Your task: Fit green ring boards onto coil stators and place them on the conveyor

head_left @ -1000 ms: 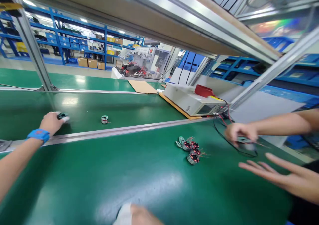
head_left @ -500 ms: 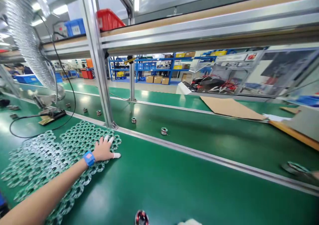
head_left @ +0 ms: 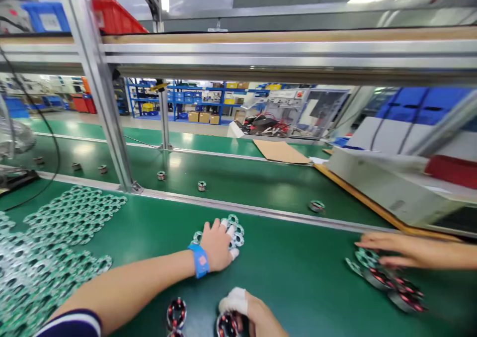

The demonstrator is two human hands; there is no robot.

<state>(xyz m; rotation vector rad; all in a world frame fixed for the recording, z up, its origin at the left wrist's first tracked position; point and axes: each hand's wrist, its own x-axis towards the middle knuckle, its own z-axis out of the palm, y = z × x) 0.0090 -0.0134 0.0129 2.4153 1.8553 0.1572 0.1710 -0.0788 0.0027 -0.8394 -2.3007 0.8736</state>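
My left hand [head_left: 216, 245], with a blue wristband and white finger cots, lies palm down with fingers spread over a small cluster of green-and-white rings [head_left: 233, 220]. At the bottom edge my right hand [head_left: 257, 314], partly cut off by the frame, is closed around a stator with dark red windings [head_left: 226, 324]. Left of it, another wound stator [head_left: 176, 312] stands on the green bench, touching one at the frame's edge. A broad sheet of similar rings [head_left: 70, 217] covers the bench at left.
A co-worker's hand [head_left: 395, 250] at right is over several stators [head_left: 395, 285] and a ring. Behind a metal rail [head_left: 223, 207], single stators [head_left: 201, 186] stand on a green strip. A metal post [head_left: 104, 93] rises at left; a grey machine [head_left: 387, 188] stands at back right.
The view has turned right. My left hand has moved right from the ring sheet, with a few rings now apart under it. My right hand with a stator and a co-worker's hand show more fully.
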